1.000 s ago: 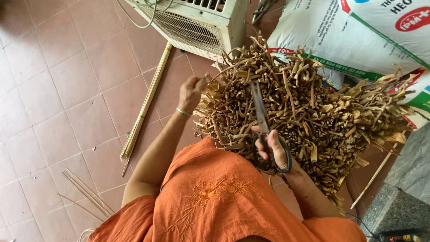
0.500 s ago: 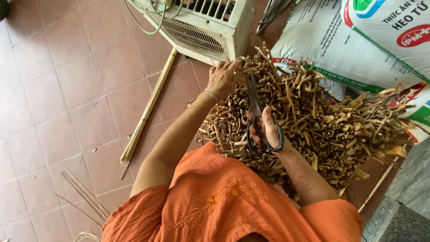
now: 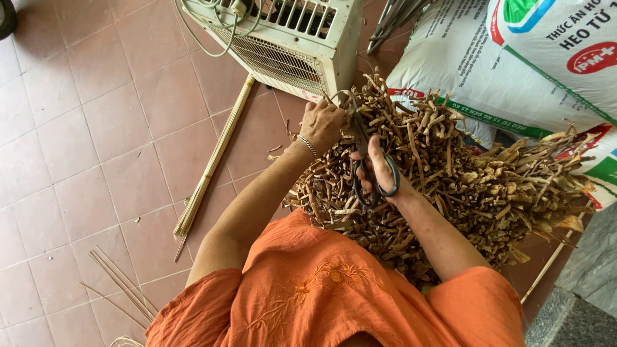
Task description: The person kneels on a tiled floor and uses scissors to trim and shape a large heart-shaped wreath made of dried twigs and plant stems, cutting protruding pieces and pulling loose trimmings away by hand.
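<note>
Reddish square-tiled floor (image 3: pixel 83 128) fills left side. White slatted appliance housing (image 3: pixel 295 38) at top centre, pale green cord (image 3: pixel 212 29) looped over its near corner. Bundle of pale bamboo strips (image 3: pixel 212 167) lies diagonally on floor, one end at housing base. Thinner loose slivers (image 3: pixel 122 286) scattered lower left. Large white woven sacks (image 3: pixel 533 71) with green, red and blue print stacked upper right. Grey stone ledge (image 3: pixel 585 302) at lower right corner.

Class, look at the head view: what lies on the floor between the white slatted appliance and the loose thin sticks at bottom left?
A long pale bamboo bundle lies on red tiles between them.
</note>
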